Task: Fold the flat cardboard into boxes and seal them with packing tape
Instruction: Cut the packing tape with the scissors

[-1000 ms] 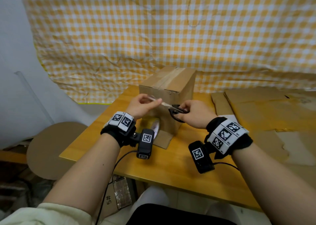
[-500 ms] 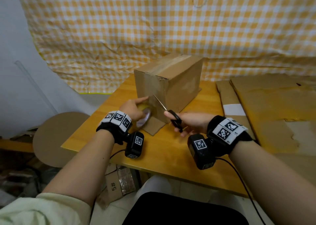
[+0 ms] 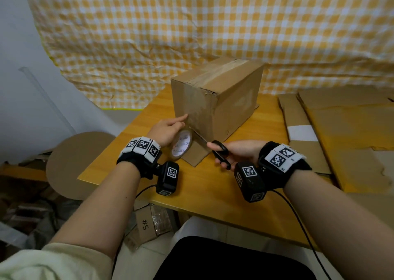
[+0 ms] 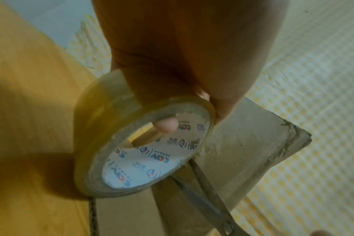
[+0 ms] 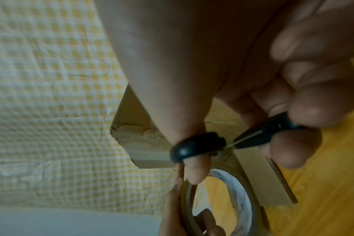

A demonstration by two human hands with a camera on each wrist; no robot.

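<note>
A folded cardboard box (image 3: 215, 100) stands on the wooden table (image 3: 213, 186), taped along its top seam and down its near face. My left hand (image 3: 165, 130) grips a roll of clear packing tape (image 3: 181, 145) against the foot of the box, one finger through the core (image 4: 166, 126). My right hand (image 3: 236, 154) holds black-handled scissors (image 3: 220, 152), thumb through one loop (image 5: 194, 150). The blades (image 4: 204, 196) reach to the tape between roll (image 4: 144, 153) and box (image 4: 249, 150). Whether the blades are parted is unclear.
Flat cardboard sheets (image 3: 341, 130) lie stacked on the right of the table. A bottom flap (image 3: 196, 154) juts out toward me under the box. A yellow checked cloth (image 3: 191, 34) hangs behind. A round stool (image 3: 78, 162) and cardboard clutter sit left, below the table edge.
Both hands came down from the box's upper face to its foot. The tape roll now sits low against the box and the scissors' blades point at the strip beside it.
</note>
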